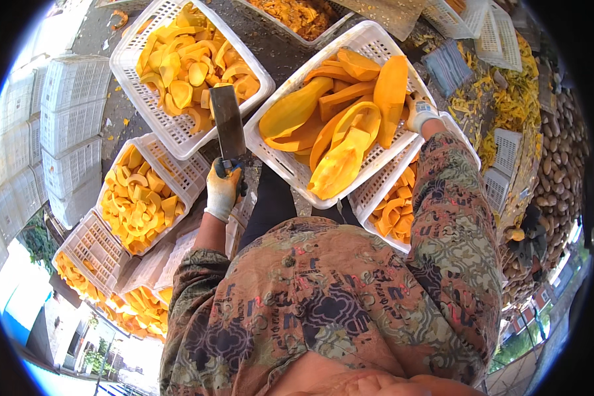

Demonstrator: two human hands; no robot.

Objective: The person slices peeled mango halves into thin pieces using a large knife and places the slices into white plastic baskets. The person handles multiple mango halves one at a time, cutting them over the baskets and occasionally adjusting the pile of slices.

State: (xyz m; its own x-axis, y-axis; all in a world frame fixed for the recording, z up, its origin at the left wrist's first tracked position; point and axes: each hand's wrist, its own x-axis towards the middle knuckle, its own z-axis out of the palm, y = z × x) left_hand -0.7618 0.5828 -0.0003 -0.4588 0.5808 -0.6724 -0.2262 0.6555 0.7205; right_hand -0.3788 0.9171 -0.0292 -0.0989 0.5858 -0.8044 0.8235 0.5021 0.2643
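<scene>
My left hand (223, 190), in a white work glove with dark coated fingers, is closed around the handle of a cleaver (228, 121). The broad blade points away from me, over the near edge of a white plastic crate (178, 141) of cut pumpkin pieces (180, 67). At the right side of another white crate (321, 195) is my gloved right hand (420, 113), beside a long peeled pumpkin piece (394, 99). Its fingers are partly hidden, so whether they grip the piece or the crate's rim is unclear. More large hollowed pumpkin pieces (294, 109) lie in that crate.
Crates of smaller pumpkin chunks (141, 193) stand at lower left, with more chunks (395, 205) under my right arm. Stacked white crates (74, 106) line the left. Peelings (512, 99) and a heap of whole squashes (557, 168) lie right, near another person (529, 237).
</scene>
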